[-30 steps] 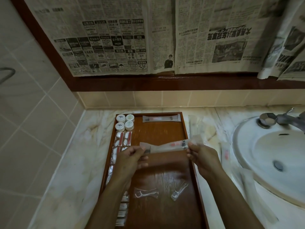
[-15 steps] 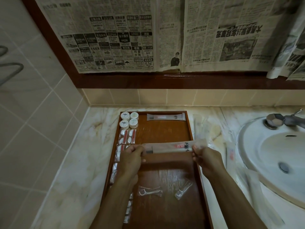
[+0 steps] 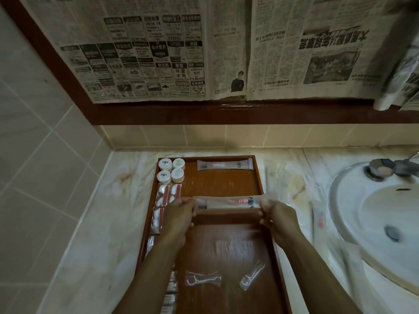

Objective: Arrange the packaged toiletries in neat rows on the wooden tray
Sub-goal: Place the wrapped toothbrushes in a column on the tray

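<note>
Fingers of both hands pinch the toothbrush packet's (image 3: 226, 203) ends above the tray (image 3: 260, 177).

A dim bathroom corner faces you.
Newspaper sheets (image 3: 158, 55) cover the wood-framed wall above beige tiles (image 3: 40, 141), a marble counter (image 3: 108, 214), a white basin (image 3: 371, 214).

Our left hand (image 3: 179, 214) and right hand (image 3: 275, 215) pinch a long packet (image 3: 226, 203) by its ends. We hold it crosswise above the wooden tray (image 3: 226, 184).
</note>
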